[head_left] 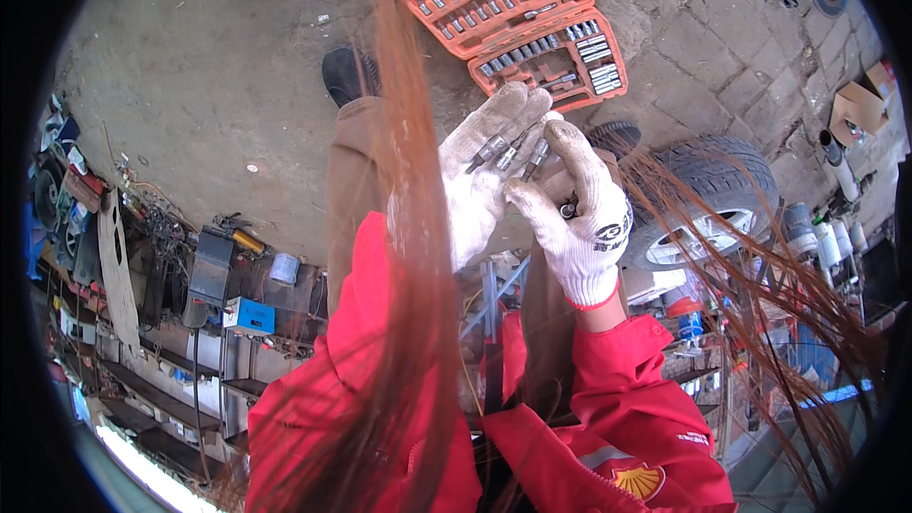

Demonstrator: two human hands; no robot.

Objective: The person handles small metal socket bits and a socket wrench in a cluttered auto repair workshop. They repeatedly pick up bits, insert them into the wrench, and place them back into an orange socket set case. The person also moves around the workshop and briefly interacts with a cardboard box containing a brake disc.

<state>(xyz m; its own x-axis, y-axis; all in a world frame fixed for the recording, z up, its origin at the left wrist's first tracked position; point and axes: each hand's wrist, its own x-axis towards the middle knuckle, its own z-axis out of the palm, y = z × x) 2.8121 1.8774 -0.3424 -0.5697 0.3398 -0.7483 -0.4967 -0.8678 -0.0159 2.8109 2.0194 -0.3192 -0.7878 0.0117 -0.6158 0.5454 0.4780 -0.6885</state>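
My left hand [472,204], in a soiled white knit glove, lies palm up with its fingers stretched out. Across it rest a few small metal bit sockets [493,147]. Close on its right, my right hand [594,204], gloved the same way, has thumb and fingers curled round another bit socket [538,154], which slants over the left fingers. The round end of a further socket [568,209] shows inside the right hand. Just beyond both hands, an orange socket-set case [465,43] lies unfolded on the ground, filled with rows of metal sockets.
A car tyre on a silver wheel [717,180] lies to the right of my knee. Cardboard [860,114] and cylindrical parts stand farther right. Shelves, a blue box [249,316] and a white tub [284,269] are at lower left. Strands of hair hang across the view.
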